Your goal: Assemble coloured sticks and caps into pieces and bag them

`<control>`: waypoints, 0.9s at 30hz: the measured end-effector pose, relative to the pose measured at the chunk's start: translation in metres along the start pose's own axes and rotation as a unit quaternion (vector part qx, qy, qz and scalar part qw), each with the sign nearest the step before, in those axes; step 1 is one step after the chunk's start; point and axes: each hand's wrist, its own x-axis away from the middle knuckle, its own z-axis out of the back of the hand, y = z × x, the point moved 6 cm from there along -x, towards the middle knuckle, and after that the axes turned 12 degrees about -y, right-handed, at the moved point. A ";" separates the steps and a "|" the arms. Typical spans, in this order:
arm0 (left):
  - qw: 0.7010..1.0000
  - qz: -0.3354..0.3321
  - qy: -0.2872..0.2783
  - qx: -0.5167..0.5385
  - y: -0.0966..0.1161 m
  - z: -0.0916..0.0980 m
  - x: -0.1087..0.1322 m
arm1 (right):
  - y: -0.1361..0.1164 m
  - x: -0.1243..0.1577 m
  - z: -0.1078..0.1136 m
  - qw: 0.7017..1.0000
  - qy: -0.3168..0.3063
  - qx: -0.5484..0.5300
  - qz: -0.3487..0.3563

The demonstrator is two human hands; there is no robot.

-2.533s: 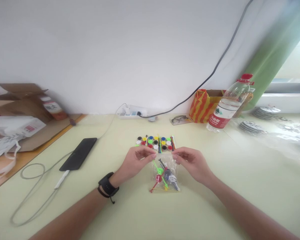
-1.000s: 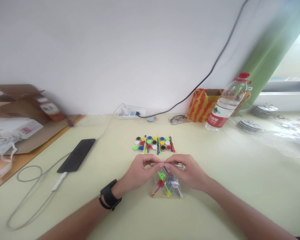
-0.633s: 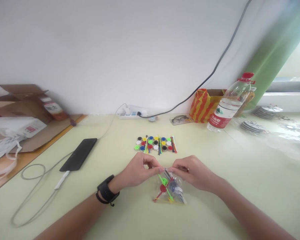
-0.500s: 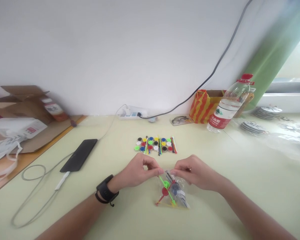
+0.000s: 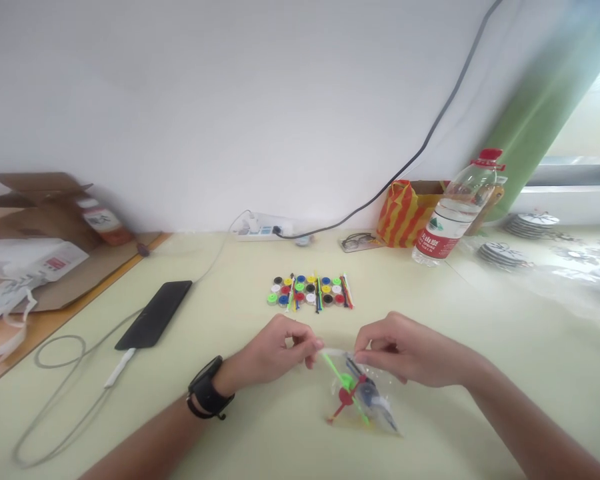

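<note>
A small clear plastic bag point(image 5: 387, 383) hangs between my hands, its top edge stretched across. Inside it lie green, red, blue, white and dark plastic sticks and discs, slightly blurred. My left hand point(image 5: 283, 350), with a black watch point(image 5: 210, 390) at the wrist, pinches the bag's upper left corner. My right hand point(image 5: 410, 353) pinches the top edge further right. Just beyond my hands, several round coloured pieces point(image 5: 310, 289) lie in rows on the table, with bundles of thin coloured sticks point(image 5: 319, 295) among them.
At left a black phone point(image 5: 155, 315) lies with its cable, near a cardboard box point(image 5: 45, 200). A power strip point(image 5: 260, 230) sits by the wall. Further right stand a striped bag point(image 5: 400, 213), a large water bottle point(image 5: 453, 217) and stacks of round discs point(image 5: 503, 255).
My hands have moved apart along the bag's top edge, with the right hand shifting right. The bag has moved right and slightly lower in view.
</note>
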 end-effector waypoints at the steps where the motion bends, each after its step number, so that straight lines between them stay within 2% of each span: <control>1: 1.000 0.003 0.015 0.009 -0.003 0.002 0.000 | 0.001 0.004 0.006 1.000 0.012 0.011 -0.005; 4: 0.998 0.013 0.050 0.028 -0.012 0.004 -0.002 | 0.008 0.017 0.032 0.995 0.074 0.059 -0.041; 6: 0.998 0.016 0.045 0.038 -0.015 0.000 -0.004 | 0.013 0.026 0.053 0.982 0.126 0.124 -0.072; 8: 0.999 0.017 0.021 0.040 -0.017 -0.007 -0.006 | 0.018 0.035 0.075 0.954 0.174 0.218 -0.107; 11: 1.000 0.020 -0.003 0.019 -0.018 -0.017 -0.007 | 0.028 0.047 0.108 0.887 0.244 0.357 -0.166; 14: 1.000 0.026 -0.003 0.011 -0.019 -0.019 -0.007 | 0.050 0.055 0.134 0.800 0.288 0.465 -0.247; 15: 1.000 0.028 -0.004 0.013 -0.020 -0.019 -0.007 | 0.059 0.055 0.137 0.774 0.290 0.496 -0.268; 16: 0.999 0.030 -0.005 0.014 -0.020 -0.019 -0.007 | 0.070 0.052 0.136 0.762 0.268 0.521 -0.277; 18: 0.999 0.029 -0.007 0.012 -0.021 -0.018 -0.007 | 0.093 0.041 0.126 0.770 0.211 0.533 -0.280; 20: 1.000 0.025 -0.008 0.008 -0.020 -0.018 -0.007 | 0.116 0.031 0.112 0.792 0.172 0.503 -0.300; 24: 1.000 0.013 -0.010 -0.002 -0.018 -0.019 -0.007 | 0.145 0.024 0.096 0.796 0.168 0.466 -0.347; 27: 1.000 0.014 -0.009 -0.004 -0.017 -0.019 -0.006 | 0.158 0.031 0.102 0.796 0.176 0.447 -0.369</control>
